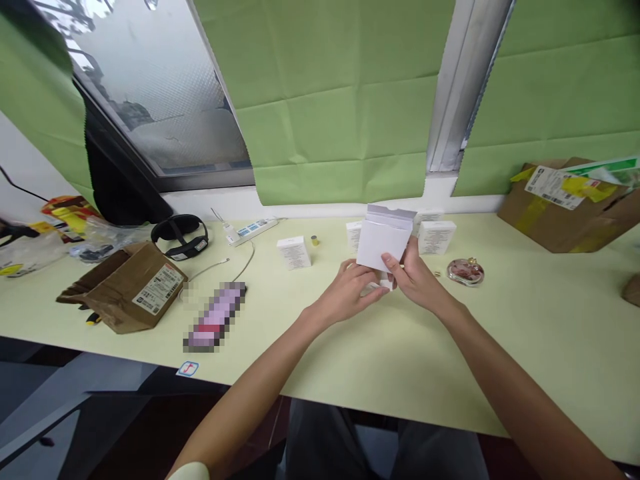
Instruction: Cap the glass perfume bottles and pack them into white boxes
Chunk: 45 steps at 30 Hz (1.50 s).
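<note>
An upright white cardboard box (384, 240) with its top flap raised is held above the table in front of me. My right hand (411, 277) grips its right side, the thumb lying across the front face. At the lower end, my left hand (354, 288) has its fingers curled around a white printed part below the box; whether that belongs to the same box I cannot tell. Behind stand more small white boxes with printed text, one (353, 235) to the left and one (437, 238) to the right. A round glass-like bottle (465, 271) lies right of my right hand.
Farther left are another white box (294, 253), a small yellowish cylinder (315, 241), a power strip (257, 231), a blurred phone-like object (216, 317), a black headset (181, 238) and an open brown carton (130, 287). A larger carton (560, 213) sits at the right.
</note>
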### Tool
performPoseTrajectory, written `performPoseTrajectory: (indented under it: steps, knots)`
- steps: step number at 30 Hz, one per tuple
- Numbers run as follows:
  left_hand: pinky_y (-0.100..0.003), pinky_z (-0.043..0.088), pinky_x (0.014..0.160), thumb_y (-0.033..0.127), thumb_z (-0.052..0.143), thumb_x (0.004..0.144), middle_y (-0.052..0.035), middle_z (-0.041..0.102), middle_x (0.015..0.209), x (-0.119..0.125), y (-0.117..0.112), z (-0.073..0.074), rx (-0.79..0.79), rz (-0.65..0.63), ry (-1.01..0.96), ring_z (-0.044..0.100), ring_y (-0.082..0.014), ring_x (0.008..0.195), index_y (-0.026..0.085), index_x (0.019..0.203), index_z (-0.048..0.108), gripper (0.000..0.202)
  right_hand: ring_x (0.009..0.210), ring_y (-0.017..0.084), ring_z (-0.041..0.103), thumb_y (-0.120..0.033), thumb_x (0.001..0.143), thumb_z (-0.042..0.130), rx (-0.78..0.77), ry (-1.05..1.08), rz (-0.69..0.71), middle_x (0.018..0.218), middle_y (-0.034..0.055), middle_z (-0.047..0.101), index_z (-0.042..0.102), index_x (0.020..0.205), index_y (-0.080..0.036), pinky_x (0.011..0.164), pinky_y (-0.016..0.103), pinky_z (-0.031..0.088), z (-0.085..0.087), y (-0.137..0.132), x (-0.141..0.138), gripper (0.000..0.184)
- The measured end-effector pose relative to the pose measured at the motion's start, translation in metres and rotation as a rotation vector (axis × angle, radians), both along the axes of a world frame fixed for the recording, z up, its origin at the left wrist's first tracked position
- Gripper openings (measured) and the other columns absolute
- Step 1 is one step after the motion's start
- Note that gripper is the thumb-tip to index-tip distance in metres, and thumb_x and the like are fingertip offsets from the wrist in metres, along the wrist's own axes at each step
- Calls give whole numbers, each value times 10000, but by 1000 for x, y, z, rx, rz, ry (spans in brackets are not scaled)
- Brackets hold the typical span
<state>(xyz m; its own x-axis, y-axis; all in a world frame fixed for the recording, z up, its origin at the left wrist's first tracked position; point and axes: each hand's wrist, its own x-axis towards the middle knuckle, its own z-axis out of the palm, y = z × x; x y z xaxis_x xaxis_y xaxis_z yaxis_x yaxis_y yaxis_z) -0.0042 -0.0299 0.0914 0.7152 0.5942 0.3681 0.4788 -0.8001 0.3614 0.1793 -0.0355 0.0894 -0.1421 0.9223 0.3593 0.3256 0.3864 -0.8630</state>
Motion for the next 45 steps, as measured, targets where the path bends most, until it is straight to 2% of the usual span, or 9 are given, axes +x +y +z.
performPoseTrajectory:
  steps: [4, 7, 11, 13, 16, 20, 28, 39, 45]
  knots:
    - [-346, 449, 961, 353, 437, 983, -74, 631, 1147, -8, 3, 9, -135, -118, -58, 557, -202, 1122, 205, 1025, 682, 289, 1090, 278, 593, -551, 935, 419, 25, 15, -65, 1245, 145, 554, 298, 1219, -246, 816, 439, 536, -3, 6, 1, 433]
    - [-388, 419, 1025, 342, 434, 984, -66, 609, 1180, -8, 5, 8, -146, -154, -92, 528, -210, 1162, 246, 1040, 707, 295, 1166, 271, 545, -553, 939, 406, 70, 19, -40, 1322, 146, 494, 298, 1246, -247, 877, 429, 523, 0, 14, 6, 447]
    - [-522, 270, 1144, 378, 577, 907, -62, 481, 1353, -7, 13, -9, -42, -82, -119, 343, -295, 1341, 282, 951, 754, 207, 1199, 272, 525, -569, 942, 385, 57, -9, 25, 1341, 137, 479, 272, 1309, -248, 938, 433, 501, 10, 25, 13, 500]
    - [-524, 272, 1155, 374, 586, 899, -66, 407, 1411, -6, 18, -20, -57, -38, -174, 273, -307, 1393, 289, 1005, 747, 211, 1241, 273, 495, -564, 949, 378, 66, -42, 53, 1349, 135, 477, 260, 1330, -243, 983, 433, 476, 15, 28, 15, 513]
    - [-482, 361, 1122, 363, 533, 932, -82, 473, 1342, -5, 25, -34, -180, -27, -232, 397, -264, 1338, 298, 1166, 671, 280, 1297, 285, 441, -551, 955, 377, 98, -111, 96, 1355, 140, 479, 279, 1328, -224, 1017, 434, 448, 20, 32, 17, 505]
    - [-425, 445, 1045, 356, 525, 943, -65, 587, 1232, -2, 30, -44, -249, -19, -315, 563, -214, 1167, 277, 1206, 605, 286, 1168, 287, 543, -542, 948, 402, 55, -181, 153, 1286, 129, 529, 325, 1286, -235, 936, 438, 495, 23, 32, 22, 463]
    - [-357, 546, 860, 376, 619, 884, -84, 552, 1162, 7, 36, -63, -275, 110, -549, 576, -201, 1063, 242, 1224, 501, 385, 1105, 291, 599, -520, 915, 504, -25, -212, 137, 1157, 81, 620, 383, 1329, -279, 963, 450, 472, 24, 23, 31, 494]
    - [-340, 548, 876, 372, 689, 832, -71, 544, 1201, 3, 38, -67, -318, 133, -632, 564, -191, 1096, 255, 1217, 516, 438, 1144, 305, 594, -490, 911, 532, -72, -219, 176, 1351, 75, 572, 367, 1426, -325, 962, 500, 493, 21, 26, 43, 567]
    - [-340, 554, 870, 386, 673, 842, -73, 558, 1174, 4, 37, -65, -329, 124, -638, 581, -183, 1059, 233, 1185, 534, 400, 1116, 333, 605, -495, 887, 563, -140, -251, 204, 1299, 78, 609, 444, 1364, -321, 909, 531, 518, 21, 26, 48, 522]
